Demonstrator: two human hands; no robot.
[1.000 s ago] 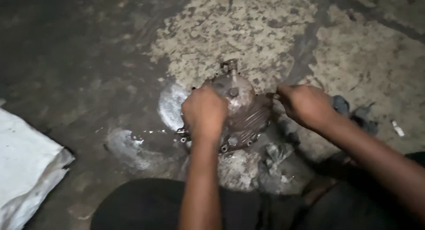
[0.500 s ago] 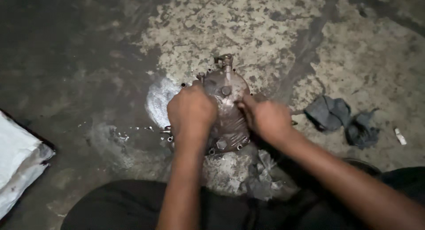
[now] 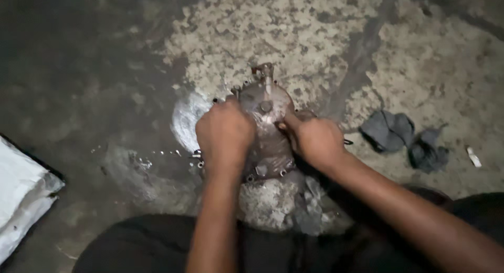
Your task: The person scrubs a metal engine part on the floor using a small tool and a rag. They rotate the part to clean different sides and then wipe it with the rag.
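I see both forearms bare, no sleeves; left hand (image 3: 224, 134) and right hand (image 3: 315, 142) have no gloves, no rings; legs are in dark trousers (image 3: 136, 247).

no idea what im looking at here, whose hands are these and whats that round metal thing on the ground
The one picture comes from a camera worn on a person's head, looking down, so both hands are that person's own. The left hand presses on the round, greasy grey metal casing, which lies on the stained, dark concrete floor. The right hand rests against the casing's right edge; whether its grip holds a small tool I cannot tell. Small bolts stick out around the casing's rim. To the right lie two crumpled dark grey rags, apart from the casing. At the far left edge is a white folded sack. The person's dark trousers show below.
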